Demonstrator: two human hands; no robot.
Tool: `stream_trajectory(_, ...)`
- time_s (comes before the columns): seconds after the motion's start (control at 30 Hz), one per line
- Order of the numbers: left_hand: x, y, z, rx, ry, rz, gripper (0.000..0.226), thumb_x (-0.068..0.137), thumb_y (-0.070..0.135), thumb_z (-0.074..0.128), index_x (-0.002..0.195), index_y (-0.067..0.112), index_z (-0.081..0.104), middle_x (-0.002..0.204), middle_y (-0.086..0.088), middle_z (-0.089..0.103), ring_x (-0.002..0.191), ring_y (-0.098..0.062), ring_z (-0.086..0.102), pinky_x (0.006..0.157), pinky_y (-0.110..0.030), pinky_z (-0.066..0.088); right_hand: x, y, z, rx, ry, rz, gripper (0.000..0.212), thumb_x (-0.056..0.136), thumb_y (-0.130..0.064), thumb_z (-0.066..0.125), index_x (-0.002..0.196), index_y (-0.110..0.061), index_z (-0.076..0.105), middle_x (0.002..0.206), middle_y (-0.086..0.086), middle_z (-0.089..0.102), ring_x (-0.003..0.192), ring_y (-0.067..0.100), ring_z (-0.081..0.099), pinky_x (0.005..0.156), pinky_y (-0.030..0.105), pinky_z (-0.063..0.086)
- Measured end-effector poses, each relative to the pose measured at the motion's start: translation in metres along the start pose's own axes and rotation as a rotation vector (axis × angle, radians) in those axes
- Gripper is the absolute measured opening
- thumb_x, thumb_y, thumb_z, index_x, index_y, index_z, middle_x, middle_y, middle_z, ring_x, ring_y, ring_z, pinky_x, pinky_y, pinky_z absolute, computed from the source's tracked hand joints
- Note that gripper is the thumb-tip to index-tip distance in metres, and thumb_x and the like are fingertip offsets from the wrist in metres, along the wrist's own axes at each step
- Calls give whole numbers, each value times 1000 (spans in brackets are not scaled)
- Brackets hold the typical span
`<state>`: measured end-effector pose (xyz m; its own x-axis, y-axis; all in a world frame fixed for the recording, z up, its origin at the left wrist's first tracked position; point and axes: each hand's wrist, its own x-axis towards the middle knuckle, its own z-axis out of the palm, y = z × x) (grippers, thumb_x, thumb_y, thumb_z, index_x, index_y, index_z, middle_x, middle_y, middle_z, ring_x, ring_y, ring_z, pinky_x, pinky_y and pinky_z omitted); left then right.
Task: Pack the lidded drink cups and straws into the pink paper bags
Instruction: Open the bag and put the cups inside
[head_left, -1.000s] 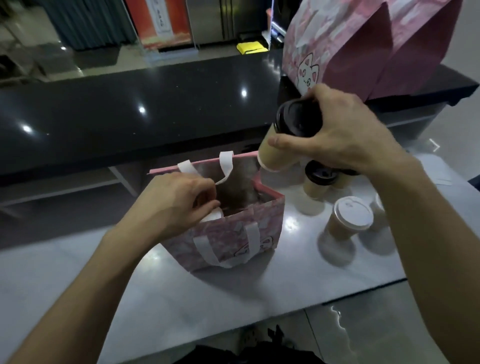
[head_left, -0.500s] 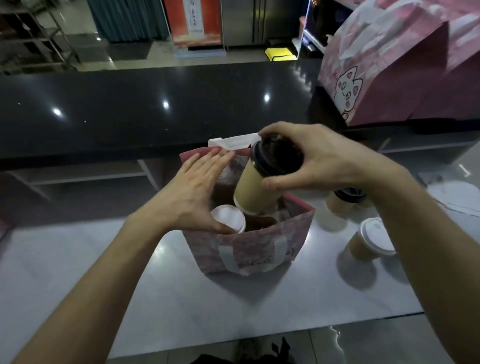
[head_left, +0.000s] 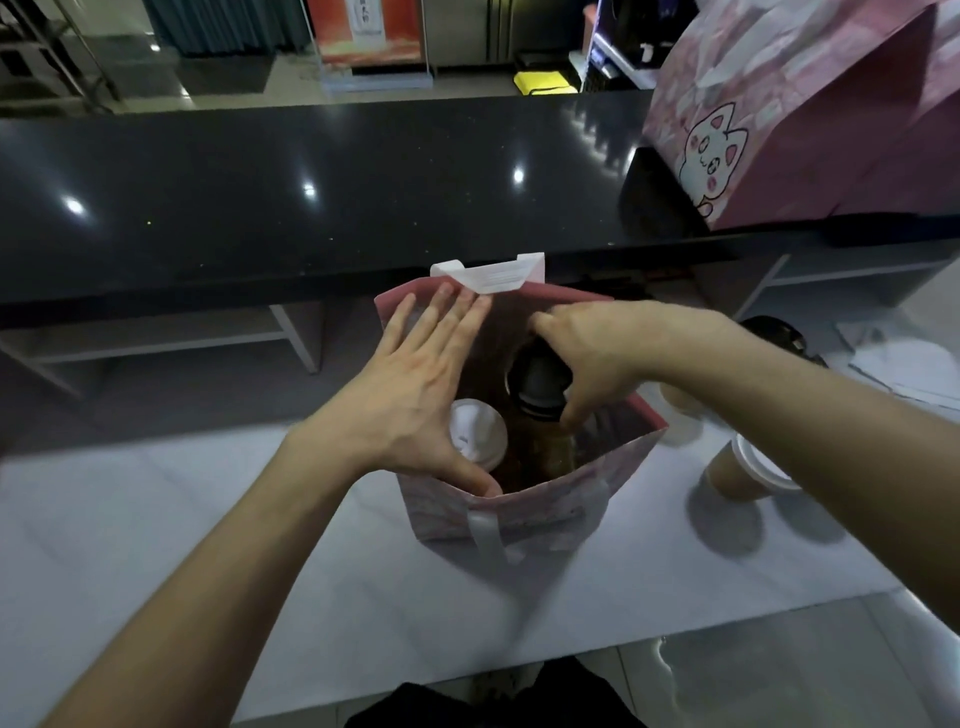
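The open pink paper bag (head_left: 519, 499) stands on the pale work surface (head_left: 208, 519), and it already holds one white-lidded cup (head_left: 475, 434) at its near left corner. The right hand (head_left: 597, 353) reaches into the bag with fingers curled round the rim of a black-lidded cup (head_left: 537, 387), which sits low inside toward the far right — nearly seated, as far as I can judge. The left hand (head_left: 415, 395) lies flat with straight fingers against the bag's left wall, spreading the mouth and holding nothing. Outside the bag, to its right, a white-lidded cup (head_left: 748, 473) and at least one more wait, partly hidden by the forearm. No straws are visible, so roughly half this bag's packing seems done — two large pink bags (head_left: 810, 119) stand on the black counter (head_left: 311, 197).
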<state>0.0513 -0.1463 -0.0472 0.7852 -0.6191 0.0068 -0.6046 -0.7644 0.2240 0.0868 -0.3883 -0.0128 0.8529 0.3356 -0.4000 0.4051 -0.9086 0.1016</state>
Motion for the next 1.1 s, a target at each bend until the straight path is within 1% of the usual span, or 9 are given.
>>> stream_trajectory(0.07,-1,1,2,7,-9,4,172,49,106,65,166,27,-33,177,3,-34,158,-12,-41,132,-45,-22,1,-9,8,-25,-27,-5,105,66,-59,95,153,-29,43,134,-1,55,116,23,60,87,37,58)
stream_trajectory(0.13,-1,1,3,15,-9,14,170,50,107,63,166,28,-34,175,4,-38,158,-12,-42,131,-45,-23,0,-15,14,-76,-30,-13,108,73,-55,93,161,-31,36,144,3,50,119,26,60,80,33,53)
stream_trajectory(0.2,-2,0,3,12,-10,15,171,50,106,65,166,29,-34,174,5,-39,158,-12,-42,131,-44,-24,-3,-19,18,-132,-15,-23,107,77,-50,91,164,-30,32,145,4,51,117,25,62,75,32,49)
stream_trajectory(0.3,-2,-1,4,25,-8,15,171,50,106,64,167,28,-32,176,3,-36,159,-13,-40,131,-43,-23,-8,-23,23,-170,-30,-31,98,82,-42,87,163,-25,34,127,3,62,106,24,65,73,33,53)
stream_trajectory(0.43,-1,1,6,41,3,30,171,48,108,61,168,27,-30,177,1,-32,160,-15,-38,131,-43,-24,-12,-29,30,-265,26,-39,71,94,-32,71,158,-20,40,112,3,68,97,26,69,78,40,62)
stream_trajectory(0.63,3,-1,8,52,19,40,171,49,110,60,168,26,-30,179,-1,-30,161,-17,-37,129,-40,-28,-11,-30,32,-290,49,-80,65,98,-31,68,157,-18,44,97,1,59,95,26,68,74,36,56)
stream_trajectory(0.83,4,-1,13,82,49,46,171,49,112,55,170,23,-26,180,-5,-25,163,-21,-34,133,-51,-18,-9,-38,36,-322,51,-103,45,106,-27,57,150,-19,53,118,6,72,108,29,70,89,41,59)
stream_trajectory(0.97,1,-2,12,71,55,32,170,51,110,58,169,23,-27,180,-3,-27,163,-20,-34,133,-48,-20,-4,-32,37,-308,61,-107,52,107,-28,57,158,-25,45,126,6,71,116,30,68,95,42,58)
stream_trajectory(1.1,-1,4,6,83,27,9,162,58,108,56,170,24,-26,179,-2,-29,162,-18,-36,133,-49,-19,0,-30,41,-311,55,-119,49,109,-28,53,158,-23,47,128,7,71,118,30,68,97,43,57)
